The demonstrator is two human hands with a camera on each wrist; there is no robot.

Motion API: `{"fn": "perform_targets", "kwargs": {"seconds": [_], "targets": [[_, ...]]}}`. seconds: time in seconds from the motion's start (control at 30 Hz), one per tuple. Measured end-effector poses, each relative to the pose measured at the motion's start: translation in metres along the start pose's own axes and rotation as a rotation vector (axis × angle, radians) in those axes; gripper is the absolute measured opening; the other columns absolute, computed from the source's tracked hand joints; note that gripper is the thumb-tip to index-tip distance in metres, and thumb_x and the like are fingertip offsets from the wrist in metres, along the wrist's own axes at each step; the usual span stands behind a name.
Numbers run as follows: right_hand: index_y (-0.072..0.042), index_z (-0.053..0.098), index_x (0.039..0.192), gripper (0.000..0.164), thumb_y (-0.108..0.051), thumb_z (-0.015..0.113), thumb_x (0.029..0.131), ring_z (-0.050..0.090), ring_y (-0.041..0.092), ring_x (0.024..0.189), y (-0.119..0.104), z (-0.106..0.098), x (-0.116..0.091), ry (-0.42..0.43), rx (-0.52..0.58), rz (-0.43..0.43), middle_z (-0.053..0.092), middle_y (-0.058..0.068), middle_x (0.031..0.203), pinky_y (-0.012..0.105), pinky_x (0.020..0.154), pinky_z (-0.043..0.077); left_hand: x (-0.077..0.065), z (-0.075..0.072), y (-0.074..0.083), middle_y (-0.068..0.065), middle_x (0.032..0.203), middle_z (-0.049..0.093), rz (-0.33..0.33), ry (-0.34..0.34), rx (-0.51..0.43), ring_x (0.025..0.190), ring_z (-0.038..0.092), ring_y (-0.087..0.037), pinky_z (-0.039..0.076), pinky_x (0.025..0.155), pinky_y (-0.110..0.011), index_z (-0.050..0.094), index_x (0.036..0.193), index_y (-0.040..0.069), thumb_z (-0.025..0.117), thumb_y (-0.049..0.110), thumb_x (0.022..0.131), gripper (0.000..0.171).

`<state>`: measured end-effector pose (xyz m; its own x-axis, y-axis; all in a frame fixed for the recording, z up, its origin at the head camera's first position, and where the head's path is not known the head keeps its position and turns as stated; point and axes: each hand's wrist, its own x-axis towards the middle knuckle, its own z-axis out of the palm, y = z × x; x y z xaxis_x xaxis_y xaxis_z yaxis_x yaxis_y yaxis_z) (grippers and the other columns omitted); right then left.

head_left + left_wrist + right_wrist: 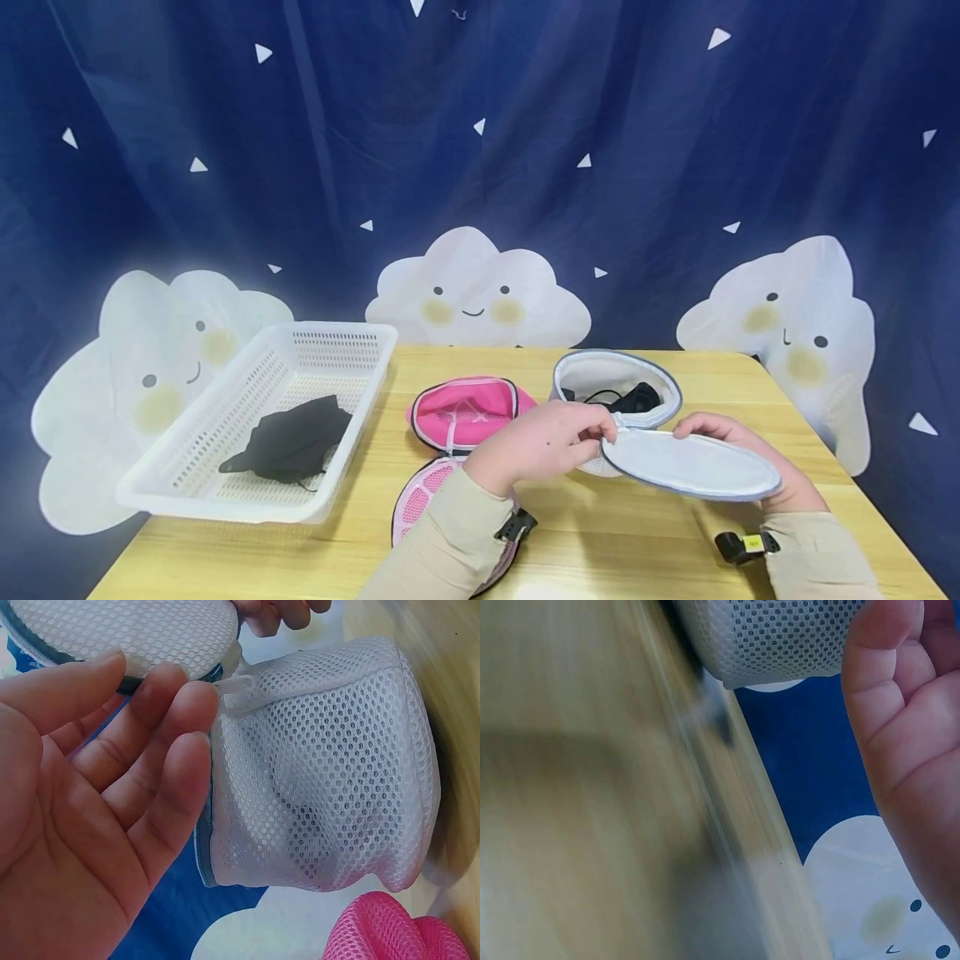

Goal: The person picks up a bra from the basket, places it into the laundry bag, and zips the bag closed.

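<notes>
A white mesh laundry bag [322, 765] with a blue-grey zipped rim stands on the table with its round lid [693, 465] flipped open toward me. Inside the bag lies a black item [636, 400] with a thin cord; its kind is not clear. My left hand [551, 442] pinches the lid's edge near the zipper pull [237, 684], thumb against the fingers. On the other side, my right hand [757, 458] grips the lid, its fingertips over the far edge and the rest partly hidden beneath. The right wrist view shows only part of that hand beside the mesh.
Left of the white bag sits a pink mesh laundry bag [480, 417], also unzipped, its lid partly covered by my left sleeve. A white plastic basket [352, 337] with black cloth [300, 442] in it stands at the left. A blue curtain [480, 100] hangs behind the table.
</notes>
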<state>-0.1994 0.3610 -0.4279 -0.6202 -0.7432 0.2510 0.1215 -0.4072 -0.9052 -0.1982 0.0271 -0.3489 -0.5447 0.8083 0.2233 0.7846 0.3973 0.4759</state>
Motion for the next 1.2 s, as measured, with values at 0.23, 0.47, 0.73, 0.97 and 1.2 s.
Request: {"fn": "perform_targets", "kwargs": {"seconds": [0.23, 0.47, 0.73, 0.97, 1.2], "targets": [[-0.010, 0.065, 0.128, 0.061, 0.027, 0.031, 0.094, 0.069, 0.017, 0.105, 0.007, -0.004, 0.000, 0.062, -0.252, -0.120, 0.070, 0.010, 0.120, 0.029, 0.086, 0.055, 0.001, -0.002, -0.001, 0.015, 0.084, 0.057, -0.004, 0.038, 0.048, 0.074, 0.049, 0.001, 0.040, 0.071, -0.012, 0.066, 0.106, 0.021, 0.060, 0.011, 0.098, 0.014], [0.000, 0.065, 0.120, 0.046, 0.023, 0.033, 0.095, 0.065, 0.015, 0.091, 0.003, 0.005, 0.009, 0.113, -0.406, -0.158, 0.069, 0.008, 0.102, 0.029, 0.078, 0.054, 0.002, -0.003, -0.002, 0.015, 0.081, 0.055, -0.017, 0.086, 0.089, 0.072, 0.048, 0.001, 0.039, 0.068, -0.014, 0.066, 0.106, 0.022, 0.064, 0.019, 0.099, 0.008], [-0.001, 0.064, 0.115, 0.047, 0.019, 0.025, 0.099, 0.065, 0.013, 0.092, 0.004, 0.005, 0.010, 0.095, -0.373, -0.168, 0.070, 0.005, 0.105, 0.028, 0.081, 0.053, 0.001, -0.004, -0.003, 0.013, 0.081, 0.055, -0.093, 0.159, 0.056, 0.077, 0.053, -0.002, 0.043, 0.068, -0.016, 0.060, 0.096, 0.021, 0.062, 0.025, 0.100, 0.007], [-0.003, 0.066, 0.110, 0.041, 0.014, 0.029, 0.102, 0.066, 0.012, 0.088, 0.005, 0.008, 0.012, 0.152, -0.423, -0.150, 0.071, 0.004, 0.100, 0.029, 0.078, 0.054, 0.001, -0.003, -0.005, 0.012, 0.084, 0.054, -0.192, 0.237, 0.029, 0.077, 0.052, -0.006, 0.043, 0.068, -0.019, 0.057, 0.092, 0.023, 0.063, 0.028, 0.100, 0.012], [-0.002, 0.066, 0.106, 0.040, 0.014, 0.029, 0.103, 0.063, 0.014, 0.083, 0.004, 0.010, 0.014, 0.176, -0.532, -0.142, 0.067, 0.002, 0.092, 0.030, 0.075, 0.054, 0.003, -0.001, -0.002, 0.016, 0.086, 0.061, -0.269, 0.315, -0.092, 0.079, 0.057, -0.001, 0.048, 0.071, -0.021, 0.058, 0.111, 0.022, 0.066, 0.023, 0.098, 0.016]]}}
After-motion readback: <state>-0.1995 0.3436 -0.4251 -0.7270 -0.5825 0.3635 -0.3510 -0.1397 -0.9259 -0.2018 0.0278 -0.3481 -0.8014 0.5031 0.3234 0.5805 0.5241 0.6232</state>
